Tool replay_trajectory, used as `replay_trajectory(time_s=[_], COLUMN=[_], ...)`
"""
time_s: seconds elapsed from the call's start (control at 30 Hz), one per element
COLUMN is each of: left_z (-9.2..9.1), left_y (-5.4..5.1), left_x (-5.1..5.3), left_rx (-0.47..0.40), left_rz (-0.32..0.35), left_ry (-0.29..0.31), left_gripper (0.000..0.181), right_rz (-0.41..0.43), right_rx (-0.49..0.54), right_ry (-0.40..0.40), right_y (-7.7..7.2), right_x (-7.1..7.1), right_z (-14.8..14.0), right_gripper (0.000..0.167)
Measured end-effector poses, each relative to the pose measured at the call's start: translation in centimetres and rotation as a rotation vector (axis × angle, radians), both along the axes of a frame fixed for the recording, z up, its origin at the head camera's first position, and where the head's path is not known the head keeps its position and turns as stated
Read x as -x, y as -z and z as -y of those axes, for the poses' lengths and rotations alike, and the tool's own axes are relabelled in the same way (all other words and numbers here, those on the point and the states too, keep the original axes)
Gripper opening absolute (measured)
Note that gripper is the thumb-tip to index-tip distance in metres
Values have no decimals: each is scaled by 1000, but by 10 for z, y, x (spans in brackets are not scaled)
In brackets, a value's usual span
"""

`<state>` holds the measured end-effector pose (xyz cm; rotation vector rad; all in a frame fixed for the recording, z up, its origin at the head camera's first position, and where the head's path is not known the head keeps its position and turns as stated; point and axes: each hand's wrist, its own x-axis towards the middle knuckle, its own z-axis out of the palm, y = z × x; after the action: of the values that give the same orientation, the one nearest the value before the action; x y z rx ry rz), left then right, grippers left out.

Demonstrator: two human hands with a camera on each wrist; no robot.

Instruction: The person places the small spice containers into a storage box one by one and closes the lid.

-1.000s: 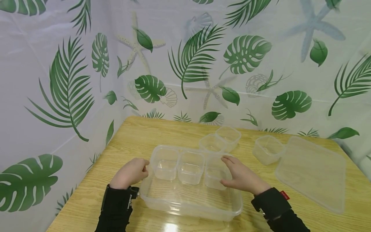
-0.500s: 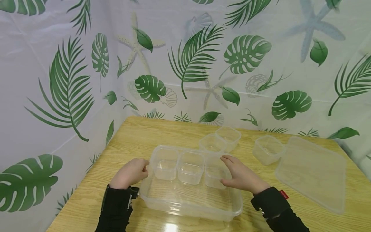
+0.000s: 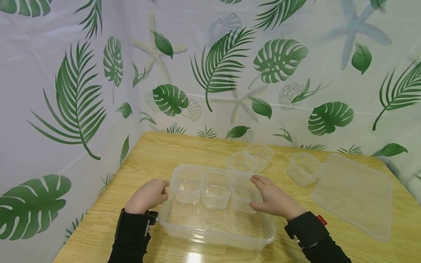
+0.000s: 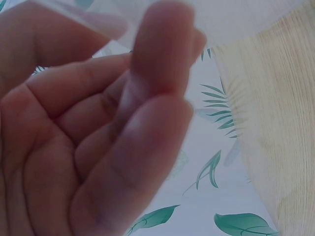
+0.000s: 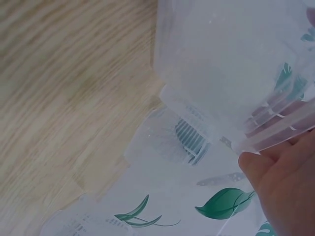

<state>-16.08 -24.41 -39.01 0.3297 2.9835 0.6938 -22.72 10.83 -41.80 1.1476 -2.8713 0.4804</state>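
A large clear plastic container [image 3: 210, 237] lies on the table before me. Two small clear plastic boxes [image 3: 186, 195] [image 3: 215, 199] and a third small box [image 3: 242, 201] line its far side. My left hand [image 3: 148, 197] holds the large container's left rim with curled fingers; in the left wrist view, a strip of plastic crosses near its thumb [image 4: 98, 24]. Over the container's right side, my right hand [image 3: 276, 200] has thumb and forefinger at the third small box. Some of its fingers show through clear plastic in the right wrist view.
Two small clear boxes [image 3: 241, 162] [image 3: 263, 155] stand behind the container, touching or overlapping in view. Another small box [image 3: 304, 170] is farther right, beside a flat translucent lid [image 3: 356, 197]. Leaf-printed sheeting [image 3: 210, 73] rises behind the wooden table [image 3: 177, 146].
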Motion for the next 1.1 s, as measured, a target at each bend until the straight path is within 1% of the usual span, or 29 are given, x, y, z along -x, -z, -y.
replay_trajectory(time_s=[0.3, 0.67, 1.1], left_z=[0, 0, 0], left_y=[-1, 1, 1], left_x=[0, 1, 1], left_rx=[-4, -9, -1], left_rz=[0, 7, 6], left_ry=[0, -2, -4], left_gripper=[20, 17, 16], right_rz=[12, 15, 43], right_rx=[15, 29, 34], right_ry=[-4, -2, 2], right_y=[0, 1, 0], right_x=[0, 0, -1], right_z=[0, 0, -1], right_gripper=[67, 68, 70])
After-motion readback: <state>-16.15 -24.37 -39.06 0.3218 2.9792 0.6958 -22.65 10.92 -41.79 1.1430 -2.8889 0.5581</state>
